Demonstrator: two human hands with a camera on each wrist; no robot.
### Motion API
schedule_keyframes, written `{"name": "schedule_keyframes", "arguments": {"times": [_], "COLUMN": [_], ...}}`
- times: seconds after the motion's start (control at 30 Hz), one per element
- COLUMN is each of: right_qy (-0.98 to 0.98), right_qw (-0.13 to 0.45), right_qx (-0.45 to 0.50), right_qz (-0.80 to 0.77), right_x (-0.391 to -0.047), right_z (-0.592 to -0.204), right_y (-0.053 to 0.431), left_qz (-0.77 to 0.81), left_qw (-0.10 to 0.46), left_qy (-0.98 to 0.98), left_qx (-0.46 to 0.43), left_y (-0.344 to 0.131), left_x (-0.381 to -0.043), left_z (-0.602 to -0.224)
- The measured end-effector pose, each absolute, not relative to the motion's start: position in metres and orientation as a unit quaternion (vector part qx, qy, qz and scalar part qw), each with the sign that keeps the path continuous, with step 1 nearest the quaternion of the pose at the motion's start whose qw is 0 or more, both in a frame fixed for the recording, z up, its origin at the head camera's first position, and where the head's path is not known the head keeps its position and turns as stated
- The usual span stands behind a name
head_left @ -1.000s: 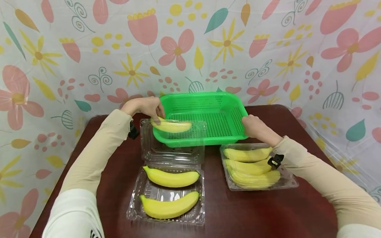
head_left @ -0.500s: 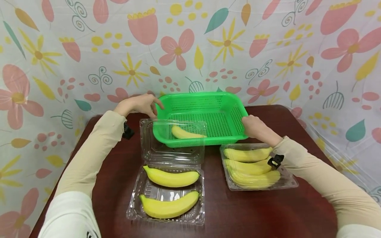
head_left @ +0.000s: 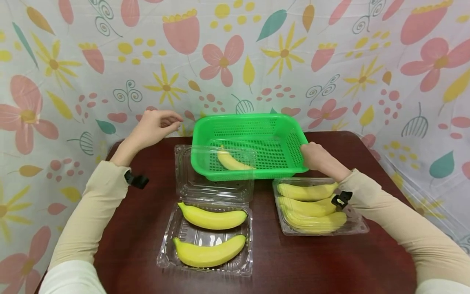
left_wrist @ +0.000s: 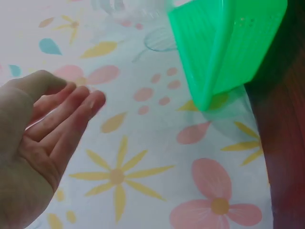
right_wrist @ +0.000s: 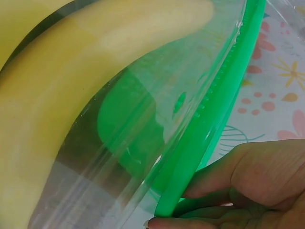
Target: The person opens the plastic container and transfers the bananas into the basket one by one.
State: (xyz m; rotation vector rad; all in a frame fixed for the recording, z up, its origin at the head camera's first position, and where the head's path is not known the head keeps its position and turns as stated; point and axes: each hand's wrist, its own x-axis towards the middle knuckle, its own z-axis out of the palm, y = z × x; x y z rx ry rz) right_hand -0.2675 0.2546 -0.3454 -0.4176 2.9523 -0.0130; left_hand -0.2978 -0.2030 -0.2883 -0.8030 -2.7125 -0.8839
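A green plastic basket (head_left: 249, 174) stands at the back of the table, and one banana (head_left: 230, 160) lies inside it, seen through a clear lid. My right hand (head_left: 318, 157) grips the basket's right rim; in the right wrist view the thumb and fingers (right_wrist: 205, 191) pinch that green edge. My left hand (head_left: 156, 126) is raised to the left of the basket, holding nothing, its fingers loosely bent. In front, a clear clamshell box (head_left: 167, 245) lies open, lid tipped back against the basket, with an upper banana (head_left: 213, 218) and a lower banana (head_left: 211, 252) in its base.
A closed clear box (head_left: 354, 226) with several bananas (head_left: 306, 191) sits at the right, beneath my right forearm. The dark red table (head_left: 293, 265) reaches back to a flower-patterned curtain (head_left: 235, 61).
My left hand lowered a banana into the basket, let go of it, then drew away to the left and up. The right hand stays on the rim.
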Motion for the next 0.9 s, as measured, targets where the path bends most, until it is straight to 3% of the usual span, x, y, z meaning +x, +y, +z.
{"name": "schedule_keyframes", "arguments": {"times": [0.13, 0.23, 0.7, 0.9], "right_qy": [0.986, 0.986, 0.986, 0.986], "right_qw": [0.075, 0.074, 0.07, 0.065], "right_qx": [-0.149, -0.151, -0.152, -0.153], "right_qz": [-0.001, 0.006, -0.002, 0.005], "right_x": [-0.268, -0.269, -0.268, -0.269], "right_z": [-0.346, -0.347, -0.348, -0.349], "right_y": [0.256, 0.256, 0.255, 0.256], "left_qz": [-0.313, -0.305, -0.248, -0.241], "left_qw": [0.159, 0.148, -0.169, -0.242], "left_qy": [-0.89, -0.885, -0.864, -0.835], "left_qx": [-0.291, -0.319, -0.404, -0.432], "left_y": [-0.207, -0.208, -0.191, -0.174], "left_x": [-0.27, -0.251, -0.203, -0.183], "left_z": [-0.289, -0.289, -0.309, -0.339]}}
